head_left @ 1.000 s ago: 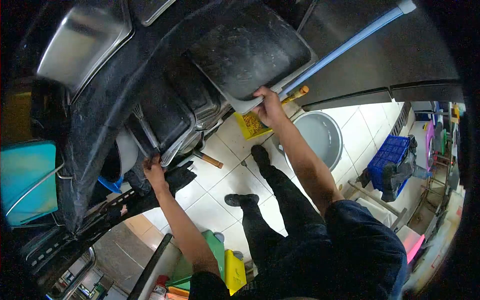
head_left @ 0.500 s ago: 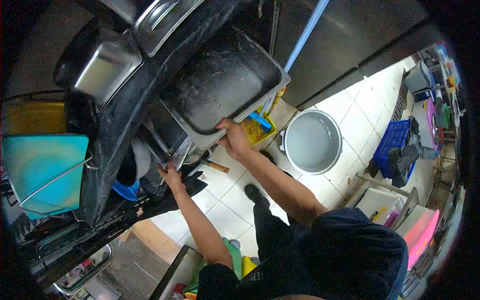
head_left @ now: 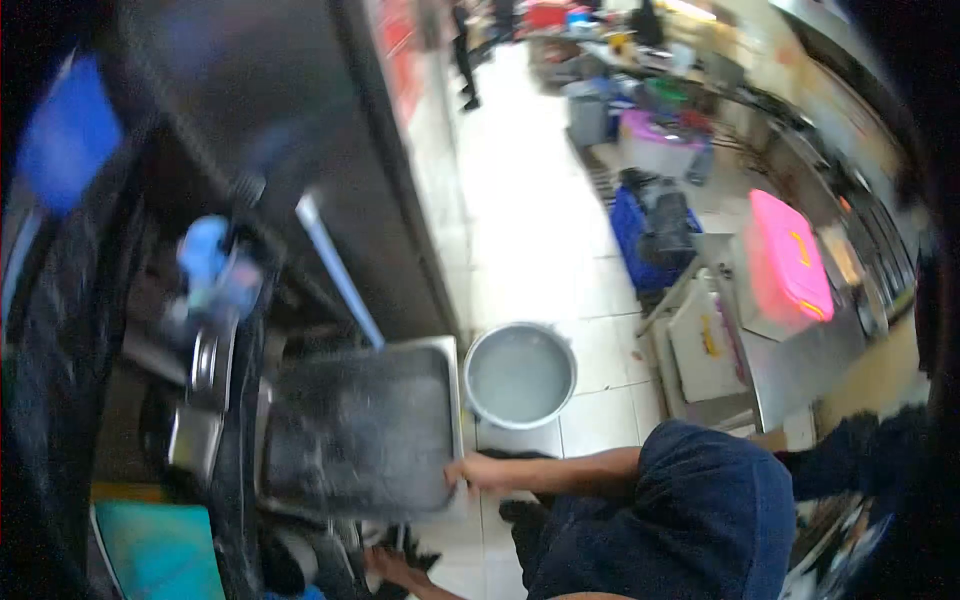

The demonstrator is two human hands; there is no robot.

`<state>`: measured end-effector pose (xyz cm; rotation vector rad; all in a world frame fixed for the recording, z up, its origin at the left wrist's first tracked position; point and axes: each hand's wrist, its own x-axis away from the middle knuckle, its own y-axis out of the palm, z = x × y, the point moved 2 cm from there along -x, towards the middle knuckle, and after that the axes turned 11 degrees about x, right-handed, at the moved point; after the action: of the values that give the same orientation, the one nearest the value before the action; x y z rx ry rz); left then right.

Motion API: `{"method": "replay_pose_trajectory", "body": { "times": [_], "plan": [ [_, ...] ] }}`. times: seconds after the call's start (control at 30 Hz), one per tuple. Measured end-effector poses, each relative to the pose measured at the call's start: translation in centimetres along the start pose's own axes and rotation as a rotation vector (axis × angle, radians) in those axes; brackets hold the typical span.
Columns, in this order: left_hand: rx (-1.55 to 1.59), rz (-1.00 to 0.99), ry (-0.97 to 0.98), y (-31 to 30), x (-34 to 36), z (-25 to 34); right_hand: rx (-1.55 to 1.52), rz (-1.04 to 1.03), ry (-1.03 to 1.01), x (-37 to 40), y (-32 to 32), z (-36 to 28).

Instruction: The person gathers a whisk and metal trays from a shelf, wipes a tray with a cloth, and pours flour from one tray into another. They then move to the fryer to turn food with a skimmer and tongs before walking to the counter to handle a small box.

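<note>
A large rectangular metal tray (head_left: 360, 425) with a dark, wet-looking bottom lies at the left of the head view. My right hand (head_left: 478, 472) is closed on its right rim, near the front corner. Below the tray, at the lower edge of the view, my left hand (head_left: 388, 566) is beside some dark and metal kitchenware. Blur hides its fingers, and what it touches cannot be made out. A round pot of cloudy liquid (head_left: 520, 375) stands on the floor just right of the tray.
Left of the tray are steel food pans (head_left: 195, 440) and a teal board (head_left: 160, 550). A pale blue pole (head_left: 340, 270) leans behind it. To the right stand a blue crate (head_left: 640, 240) and a pink-lidded box (head_left: 790, 260) on a steel table. Another person's legs (head_left: 464, 60) show far back.
The camera has swung up toward the aisle, so the tray and both hands sit lower in view. My right hand keeps its hold on the tray rim.
</note>
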<state>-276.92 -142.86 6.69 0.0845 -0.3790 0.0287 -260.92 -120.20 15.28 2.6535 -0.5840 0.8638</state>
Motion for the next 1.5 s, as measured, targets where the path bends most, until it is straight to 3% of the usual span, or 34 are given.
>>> {"method": "replay_pose_trajectory", "body": {
  "times": [0.03, 0.07, 0.13, 0.17, 0.23, 0.3, 0.33, 0.4, 0.53, 0.6, 0.77, 0.8, 0.87, 0.93, 1.0, 1.1, 1.3, 1.5],
  "plan": [
    [-0.008, 0.031, -0.007, 0.0, 0.3, -0.5, 0.014, 0.080, 0.003, 1.4, -1.1, 1.3],
    [0.007, -0.028, -0.016, 0.5, 0.4, -0.9, 0.399, 0.215, -0.481, 3.3, -2.9, 1.8],
    [0.032, -0.143, -0.038, 2.0, 0.6, -1.6, 0.284, 0.245, -0.478, 8.4, -5.3, 1.9],
    [0.036, -0.193, -0.053, 3.0, 0.7, -1.9, -0.217, 0.131, -0.009, 11.7, -6.1, 1.5],
    [0.042, -0.311, -0.085, 4.9, 0.8, -3.1, -0.246, 0.047, -0.054, 14.7, -9.3, 4.4],
    [0.042, -0.424, -0.135, 7.3, 0.9, -4.7, -0.290, 0.151, 0.047, 18.9, -11.3, 3.9],
    [0.036, -0.490, -0.162, 8.3, 1.1, -5.6, -0.163, 0.231, -0.004, 21.5, -11.7, 2.6],
    [-0.015, -0.625, -0.221, 10.0, 1.6, -7.3, -0.448, 0.197, 0.087, 23.6, -13.6, 4.3],
    [-0.162, -0.818, -0.382, 15.2, 4.1, -11.4, -0.658, 0.203, -0.058, 27.8, -18.2, 6.4],
    [-0.246, -0.863, -0.437, 17.8, 6.2, -13.9, -0.696, 0.314, -0.076, 29.2, -21.4, 7.5],
    [-0.728, -0.815, -0.549, 23.2, 13.7, -20.4, -0.569, 0.544, -0.045, 31.5, -31.2, 10.7],
    [-0.789, -0.790, -0.593, 23.5, 14.3, -22.3, -0.534, 0.568, -0.068, 30.5, -34.1, 12.8],
    [-0.786, -0.782, -0.669, 22.7, 14.9, -25.4, -0.587, 0.661, -0.108, 31.8, -38.2, 11.1],
    [-0.573, -0.845, -0.683, 22.2, 23.0, -19.7, -0.569, 0.690, -0.119, 31.0, -42.7, 12.3],
    [-0.890, -0.628, -0.799, 22.1, 20.8, -26.1, -0.573, 0.737, -0.126, 31.5, -47.2, 11.8],
    [-0.989, -0.617, -0.886, 22.8, 22.2, -28.1, -0.632, 0.783, -0.164, 30.1, -53.0, 11.6],
    [-0.992, -0.641, -0.943, 32.7, 24.6, -32.3, -0.815, 0.824, -0.277, 26.3, -65.5, 8.6],
    [-0.915, -0.725, -0.935, 49.5, 23.6, -35.0, -0.872, 0.900, -0.261, 23.4, -79.5, 3.8]
  ]
}}
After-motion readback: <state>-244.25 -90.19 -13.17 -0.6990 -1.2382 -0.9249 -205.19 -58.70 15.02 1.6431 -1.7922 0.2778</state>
